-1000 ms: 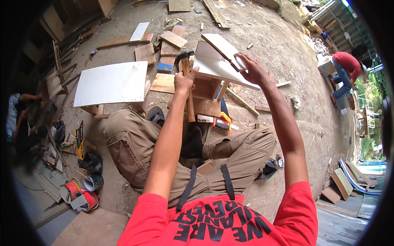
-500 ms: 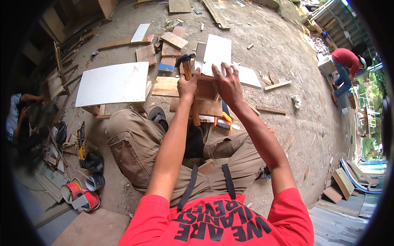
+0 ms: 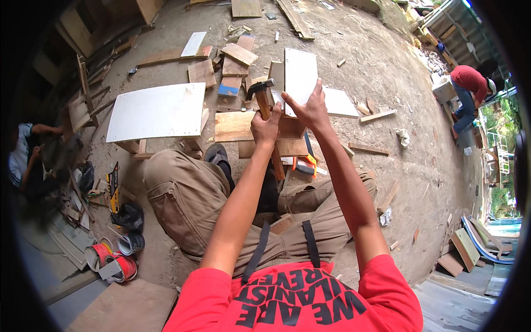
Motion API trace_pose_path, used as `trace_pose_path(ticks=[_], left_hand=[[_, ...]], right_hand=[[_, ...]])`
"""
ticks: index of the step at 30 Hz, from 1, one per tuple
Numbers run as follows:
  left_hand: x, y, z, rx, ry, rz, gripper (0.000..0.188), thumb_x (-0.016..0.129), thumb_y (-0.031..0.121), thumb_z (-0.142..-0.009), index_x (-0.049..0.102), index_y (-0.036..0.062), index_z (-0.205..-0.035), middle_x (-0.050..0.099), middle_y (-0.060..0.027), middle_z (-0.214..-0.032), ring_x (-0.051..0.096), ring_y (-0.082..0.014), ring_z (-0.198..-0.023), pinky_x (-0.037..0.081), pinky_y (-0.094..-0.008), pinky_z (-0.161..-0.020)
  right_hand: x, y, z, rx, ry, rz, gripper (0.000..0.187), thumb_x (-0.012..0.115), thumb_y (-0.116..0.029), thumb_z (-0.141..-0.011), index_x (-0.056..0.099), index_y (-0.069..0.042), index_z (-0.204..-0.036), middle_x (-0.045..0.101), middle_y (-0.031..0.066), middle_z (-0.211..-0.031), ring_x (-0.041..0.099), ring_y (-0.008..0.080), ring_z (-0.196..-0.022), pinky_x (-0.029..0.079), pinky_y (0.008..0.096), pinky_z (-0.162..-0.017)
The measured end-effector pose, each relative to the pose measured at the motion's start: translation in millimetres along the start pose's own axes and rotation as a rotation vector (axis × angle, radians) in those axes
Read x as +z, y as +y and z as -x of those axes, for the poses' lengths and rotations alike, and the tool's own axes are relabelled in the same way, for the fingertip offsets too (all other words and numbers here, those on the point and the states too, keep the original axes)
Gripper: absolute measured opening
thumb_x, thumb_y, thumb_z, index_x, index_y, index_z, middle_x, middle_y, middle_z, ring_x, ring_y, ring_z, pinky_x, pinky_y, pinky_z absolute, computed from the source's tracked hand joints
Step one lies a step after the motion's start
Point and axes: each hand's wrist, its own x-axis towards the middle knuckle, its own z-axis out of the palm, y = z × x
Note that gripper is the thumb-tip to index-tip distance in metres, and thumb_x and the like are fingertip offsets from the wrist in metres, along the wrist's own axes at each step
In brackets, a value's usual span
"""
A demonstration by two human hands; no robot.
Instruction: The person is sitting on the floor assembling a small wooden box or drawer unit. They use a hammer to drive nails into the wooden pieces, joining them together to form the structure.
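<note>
My left hand (image 3: 265,130) is closed around the wooden handle of a claw hammer (image 3: 265,104), whose dark head points up and away from me. Just right of it, my right hand (image 3: 312,113) spans the near end of a narrow white board (image 3: 301,72), thumb at the left edge and fingers along the right edge. That board lies on top of a small wooden box-like piece (image 3: 291,128), partly hidden by my hands. Another white panel (image 3: 340,103) extends from its right side. Plain wooden boards (image 3: 233,126) lie beneath and to its left.
A white-topped low wooden piece (image 3: 157,112) stands at left. An orange-and-black handled saw (image 3: 303,166) lies near my legs. Wood scraps (image 3: 235,67) litter the ground ahead. Paint cans (image 3: 121,268) stand lower left. One person (image 3: 469,88) bends at far right; another (image 3: 25,149) sits left.
My right hand has shifted from fingers spread on the white board's top to a thumb-and-finger span across its edges. The hammer stays in my left hand.
</note>
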Motion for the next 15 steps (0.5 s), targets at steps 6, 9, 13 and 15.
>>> trace_pose_path(ticks=[6,9,13,15], left_hand=[[-7.1,-7.0,-5.0,-0.145,0.001,0.227,0.069,0.066,0.071,-0.081,0.065,0.0026,-0.081,0.054,-0.0028,-0.059,0.053,-0.0145,-0.041,0.042,-0.0293,-0.039],[-12.7,-5.8,-20.4,-0.261,0.096,0.091,0.062,0.074,0.062,-0.080,0.065,0.0013,-0.089,0.056,-0.0027,-0.061,0.053,-0.0134,-0.041,0.043,-0.0283,-0.038],[-12.6,-3.6,-50.9,-0.093,0.151,0.201,0.056,0.083,0.050,-0.076,0.067,0.0002,-0.095,0.061,-0.0038,-0.069,0.055,-0.0119,-0.044,0.042,-0.0265,-0.039],[-8.7,-0.1,-68.1,-0.006,0.118,0.238,0.056,0.084,0.049,-0.076,0.067,0.0002,-0.096,0.062,-0.0041,-0.071,0.054,-0.0109,-0.044,0.041,-0.0252,-0.038]], right_hand=[[4.3,12.5,4.2,0.003,0.051,0.166,0.114,0.080,-0.053,-0.070,0.026,0.013,-0.146,0.045,0.0350,-0.131,0.051,0.0463,-0.120,0.044,0.0493,-0.101],[0.1,20.1,10.6,-0.049,0.044,0.122,0.108,0.079,-0.049,-0.069,0.031,0.012,-0.144,0.046,0.0342,-0.130,0.051,0.0455,-0.121,0.044,0.0496,-0.102],[-5.7,18.9,26.1,-0.139,0.051,0.135,0.099,0.078,-0.041,-0.072,0.033,0.012,-0.142,0.047,0.0333,-0.132,0.049,0.0442,-0.123,0.044,0.0478,-0.103],[-7.7,17.2,31.1,-0.125,0.039,0.140,0.097,0.077,-0.040,-0.072,0.034,0.011,-0.142,0.047,0.0325,-0.132,0.049,0.0443,-0.123,0.044,0.0478,-0.104]])
